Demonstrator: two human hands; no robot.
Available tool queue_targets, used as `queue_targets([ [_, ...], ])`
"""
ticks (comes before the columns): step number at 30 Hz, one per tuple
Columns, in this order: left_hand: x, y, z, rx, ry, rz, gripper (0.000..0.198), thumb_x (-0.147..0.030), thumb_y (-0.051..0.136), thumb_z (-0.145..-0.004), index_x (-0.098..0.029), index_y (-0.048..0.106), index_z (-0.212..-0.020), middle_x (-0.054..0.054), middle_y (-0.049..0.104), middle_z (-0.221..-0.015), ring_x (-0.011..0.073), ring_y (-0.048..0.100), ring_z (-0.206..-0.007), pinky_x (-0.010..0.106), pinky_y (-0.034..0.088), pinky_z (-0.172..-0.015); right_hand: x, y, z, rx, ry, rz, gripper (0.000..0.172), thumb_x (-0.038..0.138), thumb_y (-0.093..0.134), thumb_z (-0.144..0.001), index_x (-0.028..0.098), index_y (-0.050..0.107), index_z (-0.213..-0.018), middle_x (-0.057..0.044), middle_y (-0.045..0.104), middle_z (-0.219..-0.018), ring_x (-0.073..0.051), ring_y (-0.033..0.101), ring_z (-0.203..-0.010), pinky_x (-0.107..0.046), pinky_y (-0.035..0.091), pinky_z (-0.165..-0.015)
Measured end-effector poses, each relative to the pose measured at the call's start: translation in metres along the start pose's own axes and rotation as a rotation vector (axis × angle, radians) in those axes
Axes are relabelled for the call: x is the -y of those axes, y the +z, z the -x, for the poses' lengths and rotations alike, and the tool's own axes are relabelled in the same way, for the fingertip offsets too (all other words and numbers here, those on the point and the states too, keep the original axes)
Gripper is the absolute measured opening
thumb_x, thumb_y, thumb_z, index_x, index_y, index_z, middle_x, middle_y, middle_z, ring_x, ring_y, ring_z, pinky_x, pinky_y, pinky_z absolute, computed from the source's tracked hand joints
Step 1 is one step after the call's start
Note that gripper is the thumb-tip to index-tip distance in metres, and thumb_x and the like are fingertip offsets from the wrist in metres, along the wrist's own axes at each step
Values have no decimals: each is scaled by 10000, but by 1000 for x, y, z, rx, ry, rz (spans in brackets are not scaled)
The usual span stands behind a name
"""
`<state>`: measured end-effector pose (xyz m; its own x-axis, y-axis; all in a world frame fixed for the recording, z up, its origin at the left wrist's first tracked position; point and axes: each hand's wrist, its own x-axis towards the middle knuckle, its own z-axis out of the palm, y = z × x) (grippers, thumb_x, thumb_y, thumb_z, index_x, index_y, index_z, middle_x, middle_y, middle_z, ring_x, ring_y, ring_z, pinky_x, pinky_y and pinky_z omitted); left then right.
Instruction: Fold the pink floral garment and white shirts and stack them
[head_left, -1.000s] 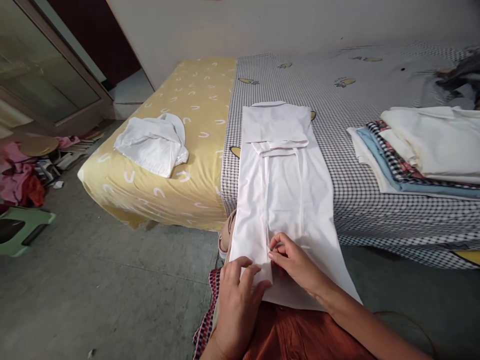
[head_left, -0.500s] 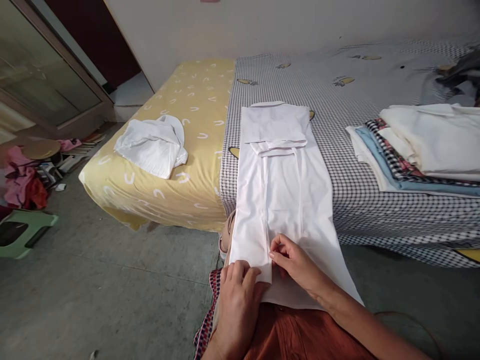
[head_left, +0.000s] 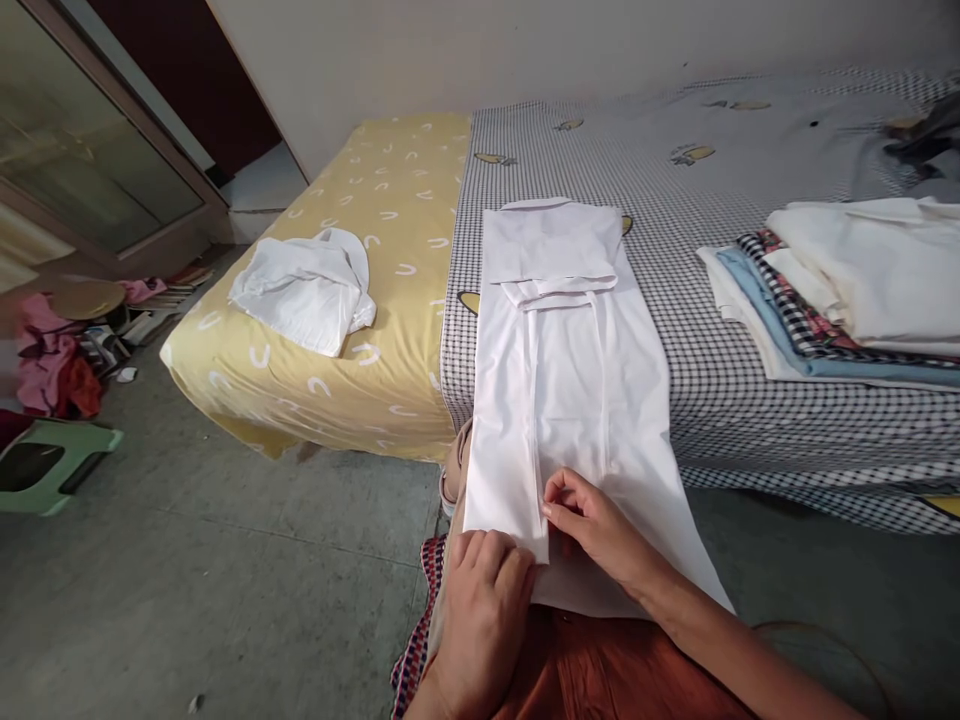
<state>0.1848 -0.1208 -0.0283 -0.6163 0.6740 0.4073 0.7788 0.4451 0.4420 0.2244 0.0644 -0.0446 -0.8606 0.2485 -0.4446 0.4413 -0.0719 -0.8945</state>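
A long white garment (head_left: 570, 390) lies folded lengthwise from the checked bed (head_left: 720, 440) down over my lap. My left hand (head_left: 480, 610) grips its lower left hem corner with curled fingers. My right hand (head_left: 592, 525) pinches the folded edge near the middle of the hem, fingers pressed together. The collar end rests flat on the bed, with the sleeves folded across it.
A crumpled white cloth (head_left: 304, 290) sits on the yellow mattress (head_left: 352, 390) to the left. A stack of folded clothes (head_left: 840, 300) lies on the checked bed at right. A green stool (head_left: 52, 460) and a pile of clothes (head_left: 45, 360) are on the floor at far left.
My left hand has slid down toward the hem and its fingers have curled in on the cloth. The right hand has barely moved.
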Motion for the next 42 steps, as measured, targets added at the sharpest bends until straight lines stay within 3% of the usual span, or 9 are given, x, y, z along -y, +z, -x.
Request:
queue_targets([
  [11, 2, 3, 1, 77, 75, -5, 245, -186, 447, -1012, -213, 622, -841, -3, 600, -770, 152, 524, -704, 310, 366, -684, 0, 0, 4, 17, 148, -115, 520, 781, 437, -879, 268, 478, -944, 44, 623, -678, -180, 644, -539, -271, 428, -476],
  [16, 1, 4, 3, 87, 49, -24, 220, -235, 516, -992, -220, 611, -795, -1, 598, -786, 160, 531, -738, 303, 379, -700, 4, 4, 5, 121, 114, -70, 428, 632, 664, -790, 243, 486, -810, 65, 570, -613, -131, 564, -543, -238, 395, -488],
  [20, 9, 2, 11, 30, -106, 29, 251, -339, 562, -982, -232, 607, -759, -16, 587, -765, 142, 551, -718, 290, 405, -704, -3, 6, 3, 108, 70, -85, 311, 460, 676, -753, 243, 456, -785, 53, 615, -660, -130, 569, -591, -242, 422, -531],
  [24, 28, -2, 14, -110, -560, 122, 260, -348, 454, -1014, -231, 590, -827, 9, 598, -843, 150, 589, -758, 283, 467, -706, -11, 5, 1, 99, 143, -77, 302, 464, 624, -742, 262, 418, -830, 80, 597, -579, -141, 578, -483, -234, 379, -452],
  [27, 39, 1, 12, -95, -776, 230, 318, -509, 466, -975, -218, 582, -918, 42, 599, -903, 186, 606, -780, 327, 512, -714, -13, 6, 0, 111, 169, -65, 301, 464, 609, -738, 261, 422, -855, 76, 610, -589, -144, 618, -490, -212, 343, -435],
  [32, 40, 11, 10, 83, -798, 258, 425, -636, 488, -909, -222, 564, -850, 62, 580, -916, 224, 600, -812, 398, 512, -763, -11, 6, 0, 142, 205, -52, 292, 437, 607, -730, 247, 455, -892, 46, 660, -696, -133, 656, -533, -195, 353, -439],
  [36, 40, 15, 11, 82, -792, 219, 515, -733, 454, -863, -238, 525, -740, 49, 562, -825, 236, 580, -778, 405, 484, -751, -13, 8, -3, 107, 208, -20, 365, 532, 631, -731, 246, 461, -882, 42, 640, -725, -132, 633, -517, -198, 347, -396],
  [40, 47, 18, 15, 174, -755, 230, 617, -820, 395, -829, -245, 509, -635, 36, 535, -736, 221, 546, -680, 383, 452, -693, -16, 10, -6, 70, 201, -21, 504, 721, 583, -769, 240, 518, -902, 42, 584, -678, -151, 603, -520, -217, 346, -378],
  [42, 49, 21, 19, 140, -762, 237, 606, -819, 413, -826, -245, 511, -657, 34, 543, -741, 219, 555, -693, 372, 457, -701, -17, 10, -7, 71, 178, -24, 520, 724, 587, -771, 223, 563, -909, 16, 606, -712, -160, 605, -586, -222, 372, -408],
])
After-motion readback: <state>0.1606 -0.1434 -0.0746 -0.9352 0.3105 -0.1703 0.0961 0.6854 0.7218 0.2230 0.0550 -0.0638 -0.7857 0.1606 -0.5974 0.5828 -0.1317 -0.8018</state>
